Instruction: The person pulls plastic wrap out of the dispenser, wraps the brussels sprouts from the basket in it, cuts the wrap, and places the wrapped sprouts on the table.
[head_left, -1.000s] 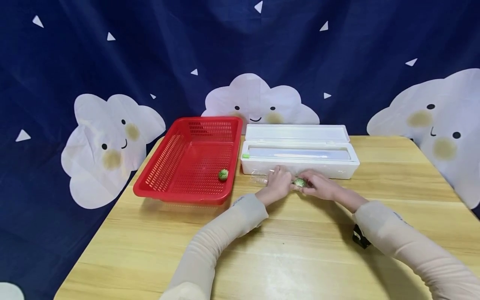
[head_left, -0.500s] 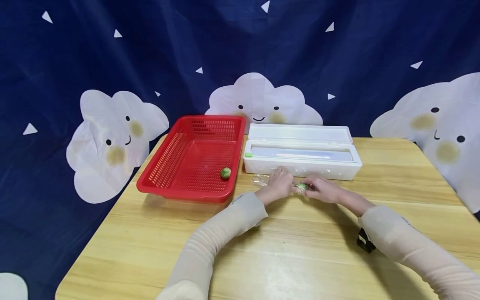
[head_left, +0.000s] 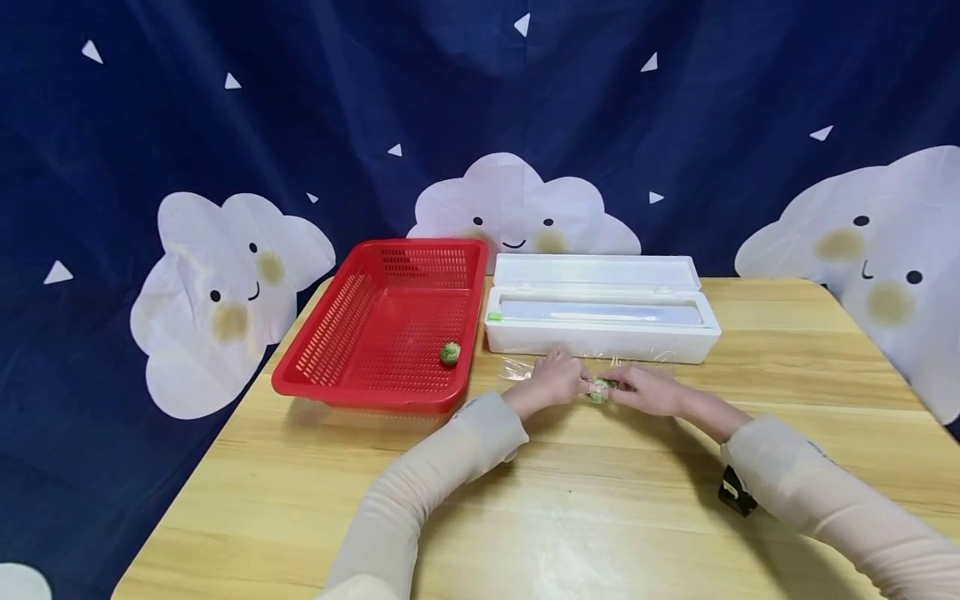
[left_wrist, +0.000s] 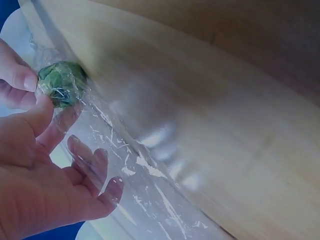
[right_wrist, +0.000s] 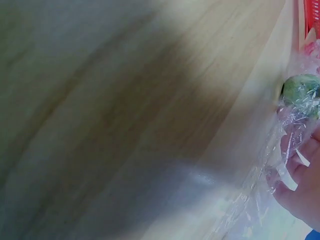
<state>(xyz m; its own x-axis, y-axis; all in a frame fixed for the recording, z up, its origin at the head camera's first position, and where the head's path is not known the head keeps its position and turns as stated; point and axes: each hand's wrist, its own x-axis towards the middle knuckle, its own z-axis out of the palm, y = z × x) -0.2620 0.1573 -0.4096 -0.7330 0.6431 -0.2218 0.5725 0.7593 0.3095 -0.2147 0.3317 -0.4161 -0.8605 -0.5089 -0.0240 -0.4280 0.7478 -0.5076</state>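
A Brussels sprout sits between 2 hands, before the white cling-film box: the left hand pinches it, and the right hand grips its other side. Wrapping looks partly done: clear film covers it, yet plenty lies loose beside. The left wrist view shows the film's creases; only the head view shows sprout number 2, inside the red basket.

Bright head view, glare on tabletop, dim hazy wrist views, glinting film
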